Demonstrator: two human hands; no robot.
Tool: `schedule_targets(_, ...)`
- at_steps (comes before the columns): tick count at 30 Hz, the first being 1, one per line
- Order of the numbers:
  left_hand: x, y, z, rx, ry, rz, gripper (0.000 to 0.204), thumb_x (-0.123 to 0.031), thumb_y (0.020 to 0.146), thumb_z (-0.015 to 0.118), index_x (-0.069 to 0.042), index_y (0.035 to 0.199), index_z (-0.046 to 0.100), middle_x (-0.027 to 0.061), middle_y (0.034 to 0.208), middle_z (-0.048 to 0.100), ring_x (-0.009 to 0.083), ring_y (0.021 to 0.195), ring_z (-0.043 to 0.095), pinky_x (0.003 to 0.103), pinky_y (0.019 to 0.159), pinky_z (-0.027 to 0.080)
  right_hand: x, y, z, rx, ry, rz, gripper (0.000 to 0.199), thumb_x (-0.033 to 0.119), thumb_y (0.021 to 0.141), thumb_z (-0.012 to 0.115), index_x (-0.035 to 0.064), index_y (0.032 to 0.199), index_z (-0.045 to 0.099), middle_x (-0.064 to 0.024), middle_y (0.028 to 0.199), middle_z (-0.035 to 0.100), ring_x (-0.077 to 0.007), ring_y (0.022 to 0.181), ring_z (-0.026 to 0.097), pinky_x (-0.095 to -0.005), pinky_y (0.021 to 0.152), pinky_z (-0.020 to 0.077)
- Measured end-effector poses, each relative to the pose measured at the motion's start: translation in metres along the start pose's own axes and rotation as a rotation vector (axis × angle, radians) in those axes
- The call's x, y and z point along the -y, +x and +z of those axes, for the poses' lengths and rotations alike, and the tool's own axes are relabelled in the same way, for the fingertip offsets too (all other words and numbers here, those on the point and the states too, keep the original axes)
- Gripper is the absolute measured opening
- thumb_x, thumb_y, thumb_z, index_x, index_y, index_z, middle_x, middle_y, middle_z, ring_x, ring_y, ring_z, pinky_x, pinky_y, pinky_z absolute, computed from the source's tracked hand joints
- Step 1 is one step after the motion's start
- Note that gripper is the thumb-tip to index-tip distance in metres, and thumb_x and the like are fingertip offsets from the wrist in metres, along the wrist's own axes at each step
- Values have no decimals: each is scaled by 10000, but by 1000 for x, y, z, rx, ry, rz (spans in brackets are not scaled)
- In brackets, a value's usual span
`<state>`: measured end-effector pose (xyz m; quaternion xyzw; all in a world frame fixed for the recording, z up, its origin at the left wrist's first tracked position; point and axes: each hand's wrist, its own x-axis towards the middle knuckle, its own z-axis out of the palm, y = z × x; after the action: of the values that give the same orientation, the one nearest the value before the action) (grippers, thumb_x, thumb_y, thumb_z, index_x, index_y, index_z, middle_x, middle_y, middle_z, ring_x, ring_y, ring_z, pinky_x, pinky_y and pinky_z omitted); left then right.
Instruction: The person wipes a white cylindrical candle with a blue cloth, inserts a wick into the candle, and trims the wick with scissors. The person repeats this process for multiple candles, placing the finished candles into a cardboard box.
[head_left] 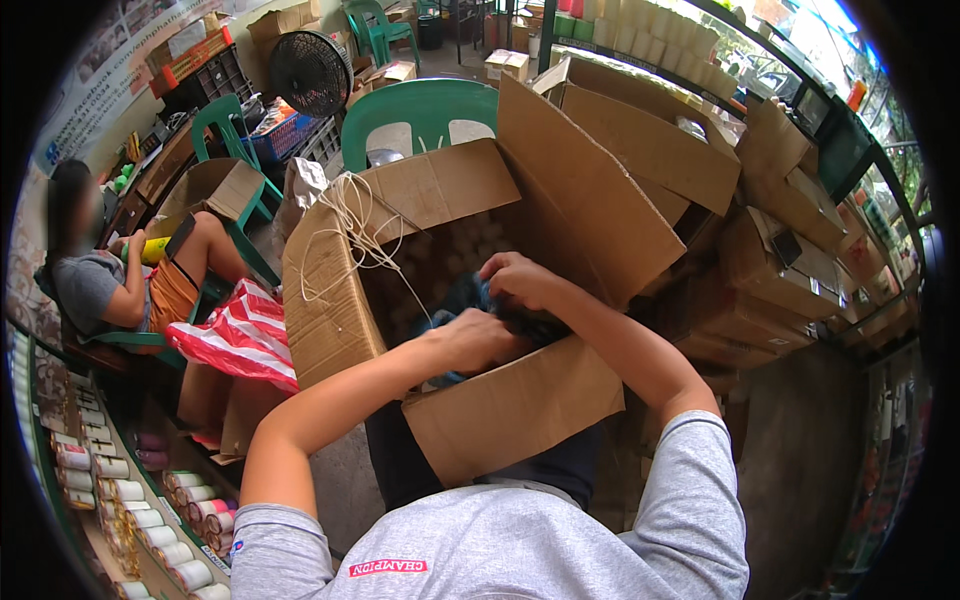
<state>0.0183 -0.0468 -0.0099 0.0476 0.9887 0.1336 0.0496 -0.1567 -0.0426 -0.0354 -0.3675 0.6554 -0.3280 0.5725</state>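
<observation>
partly under the fingers [493,270], blue cloth [467,296]

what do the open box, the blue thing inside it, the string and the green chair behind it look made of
Open box: matte brown cardboard, going by its stiff folded flaps.
Blue thing: probably fabric, dull and soft-looking; it bunches, but is partly hidden.
String: matte cream fibre perhaps, in thin loose loops.
Green chair: likely moulded plastic, smooth, with rounded cutouts.
</observation>
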Motion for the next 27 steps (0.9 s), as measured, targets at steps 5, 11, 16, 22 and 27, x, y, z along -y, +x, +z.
schedule_targets(5,0,-62,-40,-476,-1273,-329,589,-41,785,759,-97,1317,512,147,1072,653,232,936,688,338,829,560,3,-51,-23,132,535,-87,370,-12,808,468,30,1138,629,-104,1026,644,-199,863,636,-366,761,543)
schedule_targets(11,-9,-85,-42,-750,-1845,-323,575,-116,901,709,-100,1415,453,117,1190,619,191,1000,663,299,879,561,6,-125,-9,239,710,-584,543,-129,794,392,-36,1297,575,-134,1232,627,-188,1112,624,-332,957,513)
schedule_targets(16,-26,-68,-36,-900,-1263,-358,527,-72,856,760,-47,1322,516,70,1132,623,130,1013,616,265,881,542,17,-126,29,-2,591,-983,488,-126,820,559,-33,1299,579,-100,1220,635,-158,1114,614,-293,950,502)
schedule_targets(22,-21,-60,-20,-987,-1240,-183,443,95,852,684,6,1265,551,67,1148,624,115,1072,595,252,946,504,9,-116,64,-152,498,-856,349,50,837,771,-7,1160,653,-74,1106,668,-110,999,626,-261,837,528)
schedule_targets(27,-26,-62,-8,-962,-1330,-129,460,-148,896,725,8,1291,550,79,1181,644,135,1091,604,274,970,485,-10,-110,70,-173,902,-825,107,51,904,704,24,992,649,-27,930,681,-67,822,634,-216,721,528)
